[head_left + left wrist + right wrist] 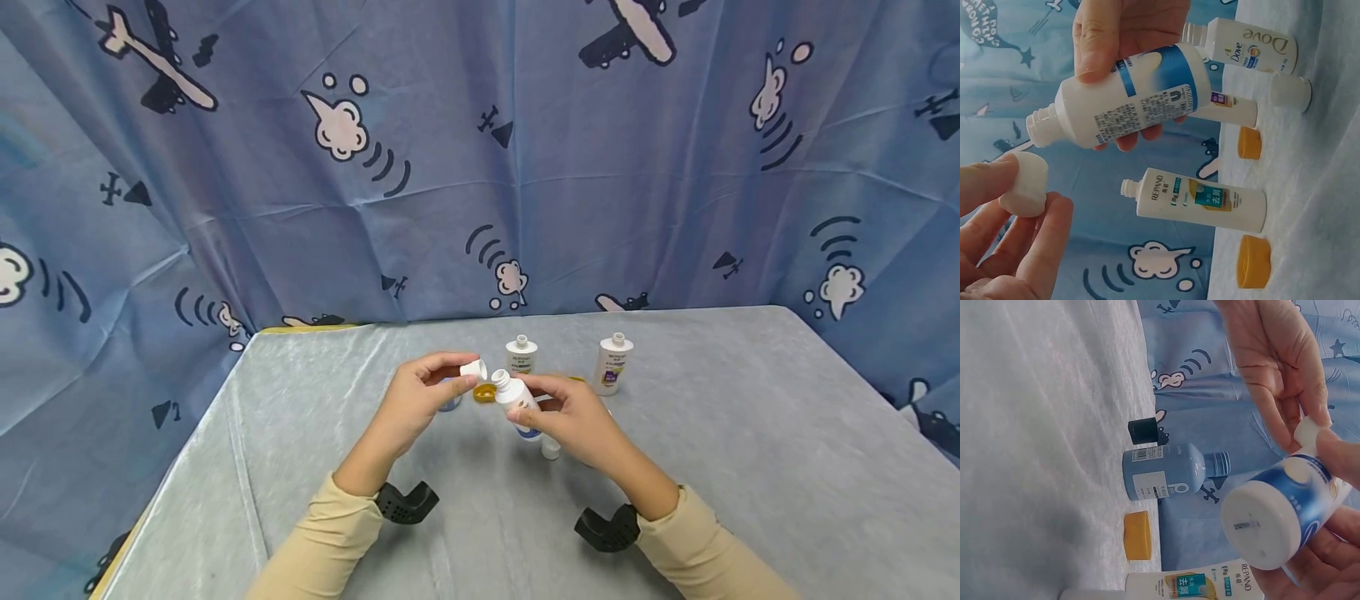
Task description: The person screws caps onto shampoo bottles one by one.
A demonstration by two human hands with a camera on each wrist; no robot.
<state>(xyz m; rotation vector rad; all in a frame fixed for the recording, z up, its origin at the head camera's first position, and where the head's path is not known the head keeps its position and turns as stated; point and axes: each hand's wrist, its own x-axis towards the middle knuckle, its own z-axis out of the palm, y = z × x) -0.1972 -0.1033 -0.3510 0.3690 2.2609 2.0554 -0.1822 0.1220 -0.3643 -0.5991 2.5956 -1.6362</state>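
My left hand [405, 404] pinches a white cap [474, 371] between thumb and fingertips. My right hand [577, 421] grips a white bottle [516, 398] with a blue-banded label around its body. That bottle is tilted, with its bare threaded neck leaning toward the left hand. In the left wrist view the cap [1027, 184] is close by the bottle's mouth, a small gap between them. From the right wrist view the bottle's round base [1260, 524] shows, and the cap overlaps its neck end.
Behind the hands stand uncapped bottles: a REPAND bottle [1204, 199], another white bottle [613, 364] and a blue bottle [1161, 472]. A Dove bottle [1252, 47] stands near a white cap [1290, 92]. Orange caps [1254, 262] and a dark cap [1143, 430] lie on the grey cloth.
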